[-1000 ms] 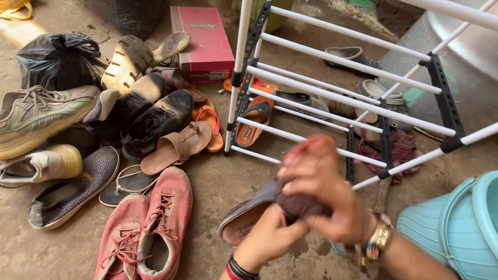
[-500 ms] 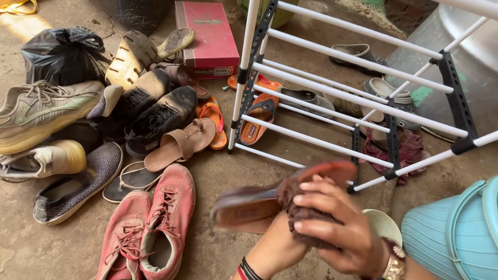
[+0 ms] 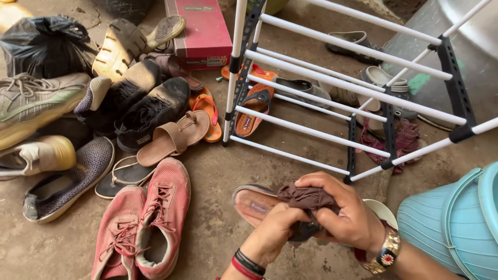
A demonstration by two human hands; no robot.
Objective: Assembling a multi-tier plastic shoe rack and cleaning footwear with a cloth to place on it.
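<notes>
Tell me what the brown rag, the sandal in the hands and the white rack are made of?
Brown rag: soft cloth, it bunches and wrinkles.
Sandal: probably leather or a look-alike, with a smooth, dull brown insole.
White rack: glossy white tubes, likely painted metal or plastic, with dark plastic-looking side frames.

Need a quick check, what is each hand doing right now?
Left hand: closed, holding the brown sandal.
Right hand: closed on the dark cloth against the sandal.

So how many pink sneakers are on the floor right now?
2. One pink sneaker lies at the bottom left; the other lies right beside it, nearer the left hand. More could be buried in the shoe pile.
</notes>
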